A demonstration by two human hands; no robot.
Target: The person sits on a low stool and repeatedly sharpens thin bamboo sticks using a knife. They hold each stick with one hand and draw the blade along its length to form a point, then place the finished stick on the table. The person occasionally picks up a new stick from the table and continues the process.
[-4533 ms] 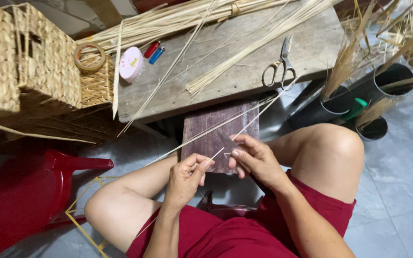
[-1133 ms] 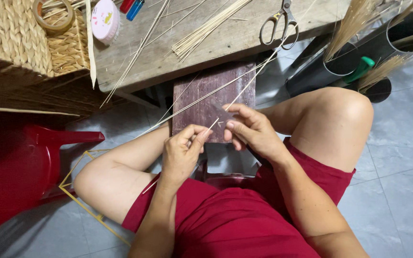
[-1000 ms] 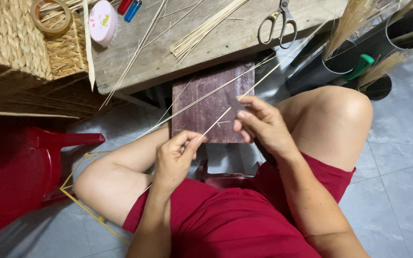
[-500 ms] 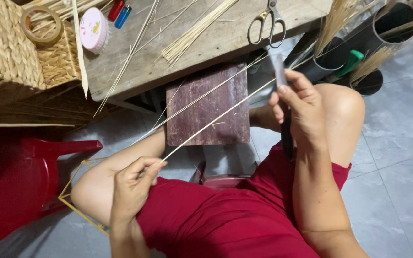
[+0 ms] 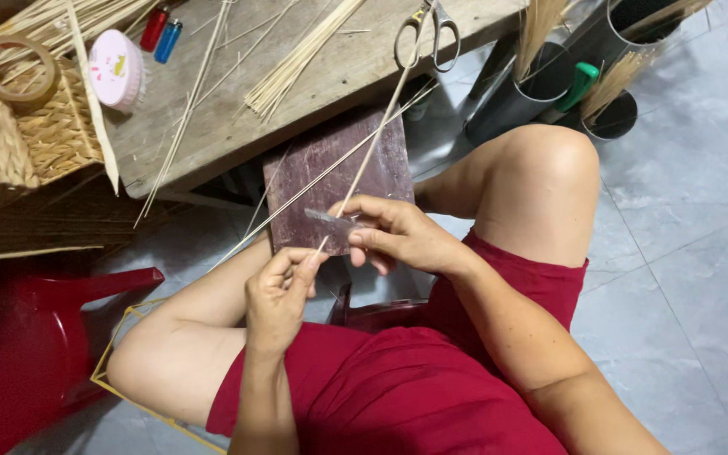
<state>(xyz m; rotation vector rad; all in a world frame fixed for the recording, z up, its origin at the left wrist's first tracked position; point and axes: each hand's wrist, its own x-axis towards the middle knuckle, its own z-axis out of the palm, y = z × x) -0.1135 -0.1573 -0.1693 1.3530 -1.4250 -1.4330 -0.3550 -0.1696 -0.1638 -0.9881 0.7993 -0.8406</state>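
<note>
Hands, 2: left hand (image 5: 278, 291) grip pinched on 1 thin strip (image 5: 370, 156), right hand (image 5: 398, 234) grip around 1 blade (image 5: 330, 220), apparently.

Both hands (image 5: 275, 291) (image 5: 402, 236) pinched, close together

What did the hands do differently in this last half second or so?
The right hand came back down from beside the knee, its small blade now laid against the thin strip. The left hand rose from the thigh, pinching the strip's near end. The scissors, stick bundle and dark board stayed put.
</note>
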